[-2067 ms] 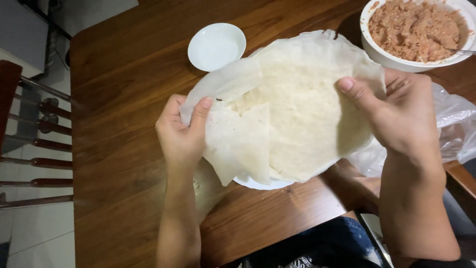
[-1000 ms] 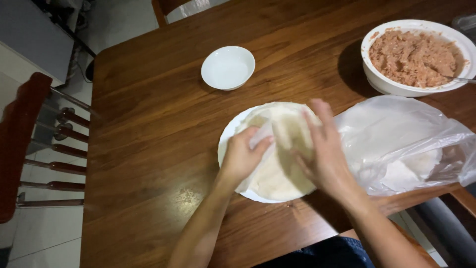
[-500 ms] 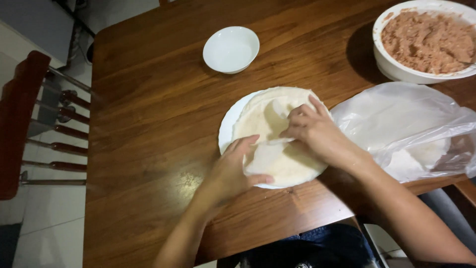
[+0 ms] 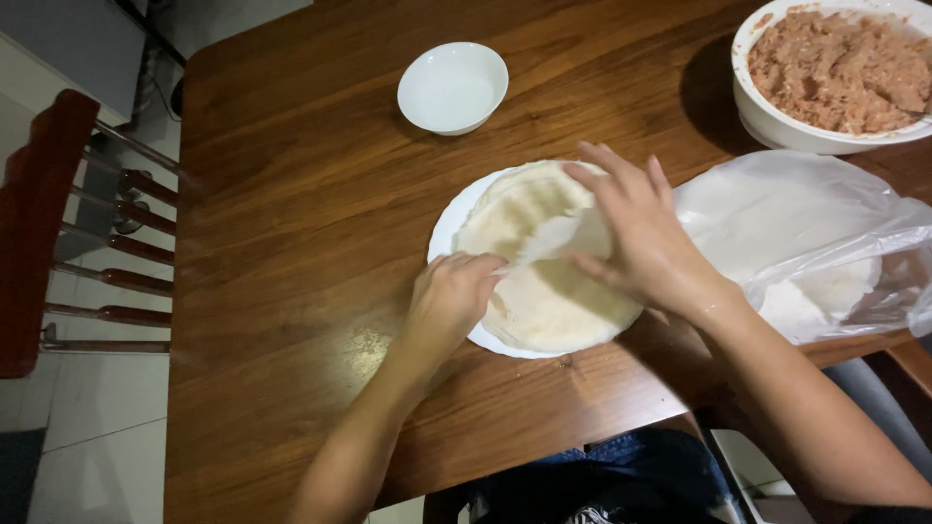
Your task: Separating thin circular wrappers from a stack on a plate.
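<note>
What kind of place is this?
Likely a home dining area: a wooden table with a wooden chair beside it, a bowl of minced filling, and thin wrappers on a plate.

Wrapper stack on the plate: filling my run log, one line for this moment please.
left hand: pinching wrapper edge | right hand: flat on stack | plate: on table

You've laid the wrapper sheet down flat on the white plate; two seconds back you held it up. Your left hand now pinches its edge, and your right hand has spread flat on top.
</note>
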